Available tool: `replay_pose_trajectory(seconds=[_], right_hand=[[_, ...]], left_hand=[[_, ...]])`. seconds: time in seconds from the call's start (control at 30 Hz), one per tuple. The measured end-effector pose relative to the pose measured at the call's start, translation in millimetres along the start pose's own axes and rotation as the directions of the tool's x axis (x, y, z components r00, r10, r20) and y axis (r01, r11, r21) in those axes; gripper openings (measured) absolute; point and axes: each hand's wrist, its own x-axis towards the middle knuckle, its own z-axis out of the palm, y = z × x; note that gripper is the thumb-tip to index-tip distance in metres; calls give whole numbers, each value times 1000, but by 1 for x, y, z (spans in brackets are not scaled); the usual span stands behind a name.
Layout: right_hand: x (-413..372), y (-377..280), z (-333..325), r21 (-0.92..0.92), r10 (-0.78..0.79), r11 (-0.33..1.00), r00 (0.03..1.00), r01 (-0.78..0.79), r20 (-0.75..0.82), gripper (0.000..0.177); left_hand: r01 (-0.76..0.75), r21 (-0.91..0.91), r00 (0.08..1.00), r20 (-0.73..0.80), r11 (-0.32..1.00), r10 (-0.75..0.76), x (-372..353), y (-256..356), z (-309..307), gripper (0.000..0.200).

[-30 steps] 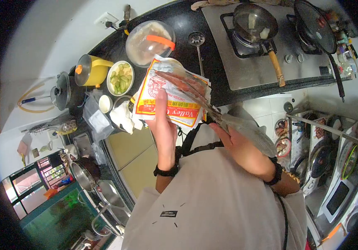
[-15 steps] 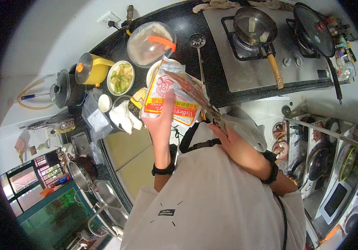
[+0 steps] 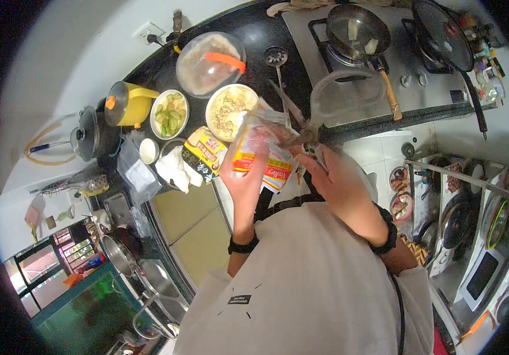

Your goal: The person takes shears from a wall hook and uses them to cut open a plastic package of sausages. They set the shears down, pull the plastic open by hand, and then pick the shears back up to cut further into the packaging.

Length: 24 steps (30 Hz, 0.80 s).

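Observation:
In front of my torso, my left hand (image 3: pixel 245 174) is closed around a red, yellow and white plastic food packet (image 3: pixel 278 168) with "Valley" printed on it. My right hand (image 3: pixel 328 177) grips grey metal scissors (image 3: pixel 309 135). Their blades are spread, with one near or against the packet's upper edge; blur hides whether they touch. Just beyond the packet stands a white bowl (image 3: pixel 222 109) of pale, lumpy food. A yellow and black packet (image 3: pixel 204 151) lies left of my left hand.
Left on the counter are a bowl of green slices (image 3: pixel 170 115), a yellow pot (image 3: pixel 127 103) and a clear lidded container (image 3: pixel 207 65). A slotted spoon (image 3: pixel 275 57) lies near the stove, where a frying pan (image 3: pixel 358 32) holds pale pieces. A see-through grey loop (image 3: pixel 349 74) overlaps the stove edge.
The food packet has moved right and down, uncovering the white bowl and more of the yellow and black packet. The scissor blades, together before, are now spread apart.

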Motion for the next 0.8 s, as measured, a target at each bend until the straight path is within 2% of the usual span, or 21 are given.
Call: replay_pose_trajectory(seconds=[0.03, 0.07, 0.1, 0.17, 0.23, 0.3, 0.37, 0.4, 0.43, 0.47, 0.5, 0.53, 0.57, 0.6, 0.67, 0.7, 0.73, 0.77, 0.8], right_hand=[[6, -5, -5, 165, 242, 952, 963, -259, 115, 32], [10, -6, -7, 287, 440, 813, 857, -507, 268, 30], [9, -2, -5, 283, 443, 811, 853, -512, 276, 30], [7, 9, 2, 240, 141, 958, 986, -159, 90, 33], [10, 2, 2, 234, 134, 962, 990, -140, 40, 36], [10, 0, 3, 224, 132, 966, 991, -126, -12, 39], [12, 2, 5, 274, 214, 936, 975, -220, 52, 40], [14, 0, 2, 271, 212, 937, 976, -219, 58, 40], [17, -4, -4, 287, 301, 898, 941, -335, 157, 40], [19, -6, -8, 290, 382, 846, 889, -446, 253, 40], [18, -2, -3, 285, 381, 848, 888, -446, 256, 40], [16, 7, 6, 279, 266, 920, 962, -275, 70, 40], [15, 15, 14, 236, 127, 967, 985, -97, -115, 39], [18, 21, 19, 227, 125, 969, 986, -97, -112, 39], [29, 34, 22, 265, 43, 964, 974, 18, -222, 33], [34, 42, 23, 240, 33, 971, 978, 17, -205, 33], [39, 49, 24, 283, 31, 959, 981, 25, -192, 32], [42, 56, 25, 322, 27, 946, 984, 33, -178, 31], [42, 60, 26, 448, 69, 894, 993, -19, -97, 34]], left_hand=[[-1, -2, 1000, 4, 1000, 1, 2, 0, 2, 31], [54, -134, 998, -37, 990, -59, 3, 1, 3, 30], [107, -263, 989, -72, 959, -130, 1, 3, 4, 29], [118, -278, 985, -91, 953, -149, 1, 2, 4, 27], [121, -226, 990, -49, 967, -135, 3, 2, 2, 28], [127, -269, 988, -48, 955, -145, 5, -4, 0, 30], [128, -318, 987, -51, 940, -151, 8, -6, 0, 32], [146, -389, 983, -42, 909, -176, 9, -7, 0, 34], [162, -459, 980, -31, 873, -199, 10, -8, -1, 37], [197, -456, 977, 17, 868, -213, 12, -9, -4, 38], [198, -460, 976, 14, 866, -216, 13, -10, -3, 38], [245, -499, 968, 73, 831, -241, 15, -11, -1, 38], [291, -536, 956, 135, 793, -260, 19, -11, 2, 38], [292, -511, 956, 152, 808, -249, 22, -17, 5, 39], [315, -495, 949, 191, 810, -253, 28, -36, 10, 39], [334, -476, 941, 222, 813, -256, 30, -43, 14, 39], [374, -426, 927, 204, 824, -315, 33, -46, 21, 39], [368, -407, 927, 229, 836, -296, 38, -52, 25, 38], [362, -420, 928, 245, 832, -280, 43, -61, 31, 36]])
